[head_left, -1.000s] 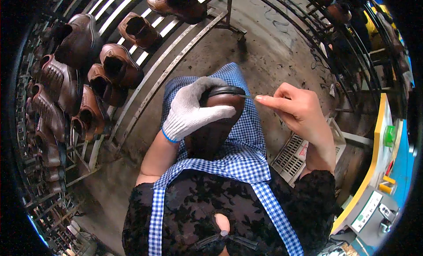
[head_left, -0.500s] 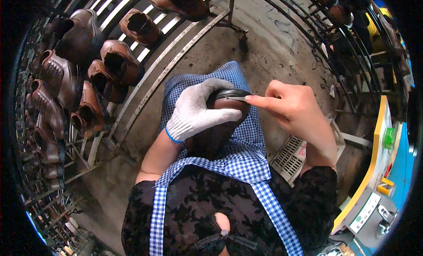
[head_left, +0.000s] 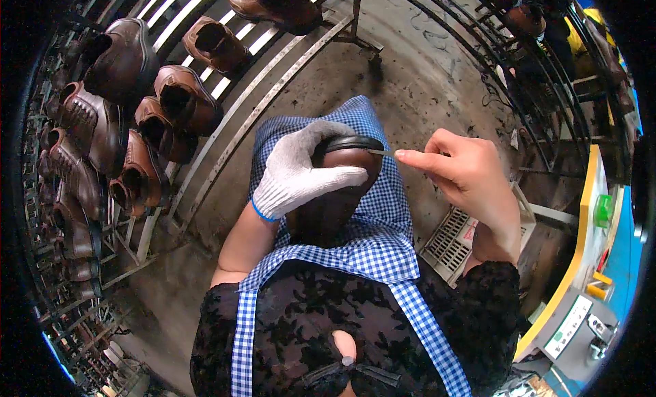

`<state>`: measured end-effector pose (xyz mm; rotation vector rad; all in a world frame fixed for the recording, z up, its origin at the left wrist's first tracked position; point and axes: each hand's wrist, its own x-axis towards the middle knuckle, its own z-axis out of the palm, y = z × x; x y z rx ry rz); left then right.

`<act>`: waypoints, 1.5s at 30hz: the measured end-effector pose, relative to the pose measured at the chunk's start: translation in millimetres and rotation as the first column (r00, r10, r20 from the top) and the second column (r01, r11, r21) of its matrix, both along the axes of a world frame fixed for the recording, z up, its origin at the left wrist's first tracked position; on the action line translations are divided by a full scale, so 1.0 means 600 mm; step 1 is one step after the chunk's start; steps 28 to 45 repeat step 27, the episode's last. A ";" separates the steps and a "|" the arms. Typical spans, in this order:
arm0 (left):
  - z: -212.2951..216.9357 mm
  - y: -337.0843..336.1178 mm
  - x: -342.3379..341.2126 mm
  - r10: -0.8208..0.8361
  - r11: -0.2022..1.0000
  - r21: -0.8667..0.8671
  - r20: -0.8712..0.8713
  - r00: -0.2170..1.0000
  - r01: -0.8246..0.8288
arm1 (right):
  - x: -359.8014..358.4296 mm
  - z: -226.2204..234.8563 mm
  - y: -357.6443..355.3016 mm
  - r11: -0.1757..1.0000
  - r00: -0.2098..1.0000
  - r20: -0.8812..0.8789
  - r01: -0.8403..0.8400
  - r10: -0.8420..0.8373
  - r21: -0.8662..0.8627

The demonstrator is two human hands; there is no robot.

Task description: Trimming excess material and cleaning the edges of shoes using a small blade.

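Note:
A dark brown shoe (head_left: 338, 192) rests on my lap over a blue-and-white checked apron (head_left: 383, 240). My left hand (head_left: 297, 171), in a white knit glove, is clamped over the top of the shoe and holds it steady. My bare right hand (head_left: 465, 175) pinches a thin needle-like tool (head_left: 383, 152) between thumb and forefinger, its tip touching the black sole edge at the shoe's toe.
A metal rack (head_left: 225, 130) on my left carries several brown shoes (head_left: 137, 158) in rows. Another rack (head_left: 547, 69) curves along the right. A white slotted crate (head_left: 454, 243) sits on the concrete floor by my right knee. A yellow-and-blue machine (head_left: 588, 281) stands at far right.
My right hand came in from the right, bringing the thin tool up to the shoe's toe edge. The gloved left hand kept its hold and shifted slightly on the shoe.

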<state>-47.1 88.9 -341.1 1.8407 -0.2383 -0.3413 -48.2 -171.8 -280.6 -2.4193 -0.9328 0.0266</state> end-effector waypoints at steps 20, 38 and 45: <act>-0.003 0.015 0.005 0.034 0.999 -0.002 -0.036 0.999 -0.035 | 0.001 -0.036 0.007 0.982 0.998 -0.058 0.035 -0.025 0.186; -0.001 0.012 0.001 0.031 1.000 0.006 -0.028 0.999 -0.031 | 0.003 0.005 0.017 0.995 0.994 0.112 -0.006 0.018 -0.101; -0.001 0.012 0.001 0.031 1.000 0.006 -0.028 0.999 -0.031 | 0.003 0.005 0.017 0.995 0.994 0.112 -0.006 0.018 -0.101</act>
